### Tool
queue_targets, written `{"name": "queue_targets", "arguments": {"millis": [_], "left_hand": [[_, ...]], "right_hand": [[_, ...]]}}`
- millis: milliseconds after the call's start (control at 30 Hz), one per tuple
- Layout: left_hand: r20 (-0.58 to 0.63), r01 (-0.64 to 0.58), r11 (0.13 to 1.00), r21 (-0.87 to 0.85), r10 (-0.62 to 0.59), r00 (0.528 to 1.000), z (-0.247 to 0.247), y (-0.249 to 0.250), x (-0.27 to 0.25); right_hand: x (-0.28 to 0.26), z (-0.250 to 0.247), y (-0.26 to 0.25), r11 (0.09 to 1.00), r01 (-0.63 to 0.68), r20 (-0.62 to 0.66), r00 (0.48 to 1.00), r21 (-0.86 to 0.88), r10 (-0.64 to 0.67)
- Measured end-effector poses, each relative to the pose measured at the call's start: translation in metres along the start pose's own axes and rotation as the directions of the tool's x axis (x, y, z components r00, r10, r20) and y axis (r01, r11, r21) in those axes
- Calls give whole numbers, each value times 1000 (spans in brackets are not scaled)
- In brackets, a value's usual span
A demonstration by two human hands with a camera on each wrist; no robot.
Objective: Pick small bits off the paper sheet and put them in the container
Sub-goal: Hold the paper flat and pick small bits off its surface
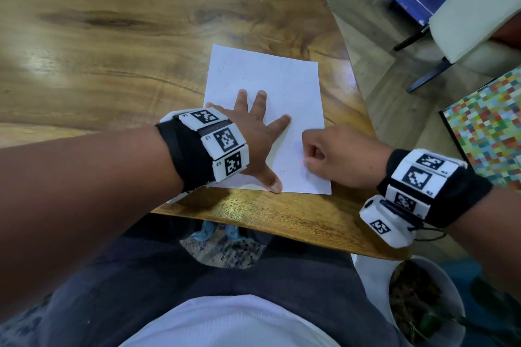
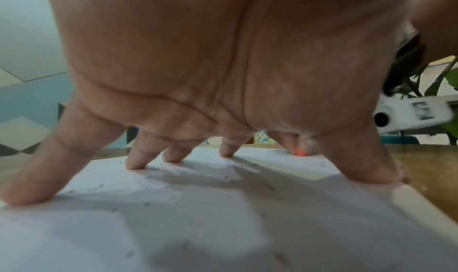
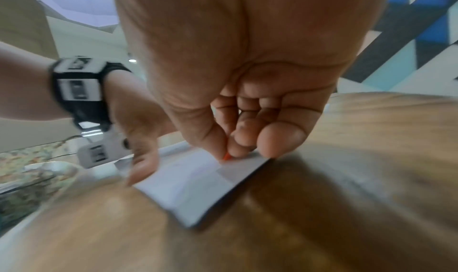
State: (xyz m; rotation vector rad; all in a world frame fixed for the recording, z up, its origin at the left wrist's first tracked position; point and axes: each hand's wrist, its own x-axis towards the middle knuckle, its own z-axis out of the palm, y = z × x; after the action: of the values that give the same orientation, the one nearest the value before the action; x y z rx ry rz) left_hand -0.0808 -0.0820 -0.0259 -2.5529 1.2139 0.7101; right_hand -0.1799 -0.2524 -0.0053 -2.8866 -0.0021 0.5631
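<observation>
A white paper sheet (image 1: 270, 79) lies on the wooden table (image 1: 112, 45) near its front right corner. My left hand (image 1: 253, 127) is spread on the sheet, its straight fingertips (image 2: 135, 165) pressing it down. Several tiny dark bits (image 2: 148, 204) are scattered over the paper (image 2: 223, 217). My right hand (image 1: 308, 162) is curled at the sheet's near right part. It pinches a small orange piece (image 3: 226, 156) between thumb and fingers, with the tip touching the paper (image 3: 188, 182). The orange piece (image 1: 304, 161) barely shows in the head view.
The table's edge runs just below and to the right of the sheet. A white pot (image 1: 456, 315) with soil and a plant stands on the floor at the lower right. A cream chair (image 1: 465, 22) and a coloured checkered mat (image 1: 487, 124) are to the right.
</observation>
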Motion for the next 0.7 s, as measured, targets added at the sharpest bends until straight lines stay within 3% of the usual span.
{"name": "queue_targets", "arguments": {"millis": [200,367,700], "left_hand": [[1,4,1000,3,-4,1000,0,0,-1],[-18,8,1000,-3,-8,1000,3,-2,0],[-47,6,1000,-26,-7,999,6,-4,0]], "right_hand": [[16,-7,15,998,-44,-90,995,-35,41],[-4,3,-3,990,102,65,993,-94,-96],[55,-19,6,989,6,-115,993,-151,-23]]}}
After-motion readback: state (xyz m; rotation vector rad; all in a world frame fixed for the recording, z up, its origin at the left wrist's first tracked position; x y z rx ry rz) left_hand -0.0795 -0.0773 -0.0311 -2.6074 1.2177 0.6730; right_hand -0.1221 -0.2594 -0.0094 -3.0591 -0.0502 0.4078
